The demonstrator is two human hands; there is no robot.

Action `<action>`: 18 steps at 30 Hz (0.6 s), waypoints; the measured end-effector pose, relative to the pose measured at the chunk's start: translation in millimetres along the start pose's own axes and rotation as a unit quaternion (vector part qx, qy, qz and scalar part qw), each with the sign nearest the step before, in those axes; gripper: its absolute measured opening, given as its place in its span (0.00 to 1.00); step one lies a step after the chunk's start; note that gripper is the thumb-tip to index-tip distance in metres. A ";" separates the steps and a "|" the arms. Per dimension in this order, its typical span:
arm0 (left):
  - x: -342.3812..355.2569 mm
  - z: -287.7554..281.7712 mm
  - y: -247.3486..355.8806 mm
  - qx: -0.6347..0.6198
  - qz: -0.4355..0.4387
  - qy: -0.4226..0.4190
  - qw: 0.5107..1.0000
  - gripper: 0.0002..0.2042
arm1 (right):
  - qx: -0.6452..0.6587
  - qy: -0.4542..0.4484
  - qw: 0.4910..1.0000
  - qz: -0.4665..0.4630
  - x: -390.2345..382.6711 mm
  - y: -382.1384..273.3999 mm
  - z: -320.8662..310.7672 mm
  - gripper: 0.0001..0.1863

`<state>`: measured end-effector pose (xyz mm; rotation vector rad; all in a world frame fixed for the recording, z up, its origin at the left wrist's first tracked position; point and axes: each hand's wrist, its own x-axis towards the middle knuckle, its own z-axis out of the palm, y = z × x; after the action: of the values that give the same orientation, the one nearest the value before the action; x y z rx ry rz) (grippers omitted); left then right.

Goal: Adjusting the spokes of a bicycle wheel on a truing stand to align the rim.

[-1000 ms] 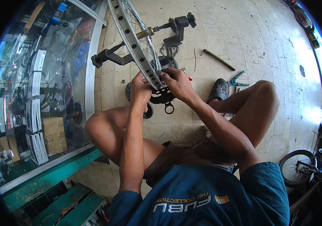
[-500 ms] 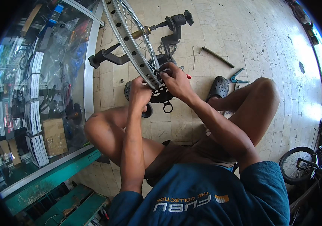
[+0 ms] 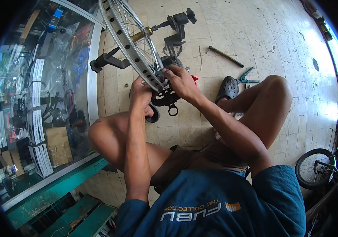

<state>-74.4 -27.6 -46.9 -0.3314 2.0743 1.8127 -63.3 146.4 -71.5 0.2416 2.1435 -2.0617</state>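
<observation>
A silver bicycle wheel rim [image 3: 128, 46] with round holes and thin spokes stands upright in a black truing stand [image 3: 115, 62], its gold hub [image 3: 139, 36] between the stand's two arms. My left hand [image 3: 140, 96] closes around the rim's lower left edge. On the other side, my right hand [image 3: 181, 83] has its thumb and fingers drawn together by the lower spokes. Whatever those fingertips hold is too small to make out. A red part [image 3: 194, 79] shows just beyond the right hand. Below the rim sits the stand's black perforated base with a ring [image 3: 173, 110] at its near end.
Right of the stand, a metal bar [image 3: 226, 56] and teal-handled pliers [image 3: 246, 75] lie on the tiled floor near my clog [image 3: 228, 87]. A glass display case [image 3: 92, 75] borders the left, above a green bench [image 3: 50, 191]. A bicycle wheel [image 3: 315, 168] stands at the lower right.
My right fingers have shifted slightly down and left against the rim, thumb now laid forward. My left hand has moved slightly left. The whole view has shifted a little.
</observation>
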 end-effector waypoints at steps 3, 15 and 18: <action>-4.8 6.2 5.5 0.064 0.003 0.035 0.997 0.11 | -0.027 0.025 0.999 -0.035 0.4 5.7 1.1 0.12; -12.6 9.3 18.8 0.217 0.074 0.065 0.971 0.08 | -0.066 0.030 0.997 -0.030 -7.9 -0.7 6.3 0.16; -13.6 13.2 25.4 0.156 -0.002 0.059 0.986 0.08 | -0.043 0.035 0.998 -0.030 -5.8 6.1 4.2 0.18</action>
<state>-70.9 -11.6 -19.7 -0.3631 2.3920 1.4647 -56.2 142.4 -76.4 0.2460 2.3005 -2.0153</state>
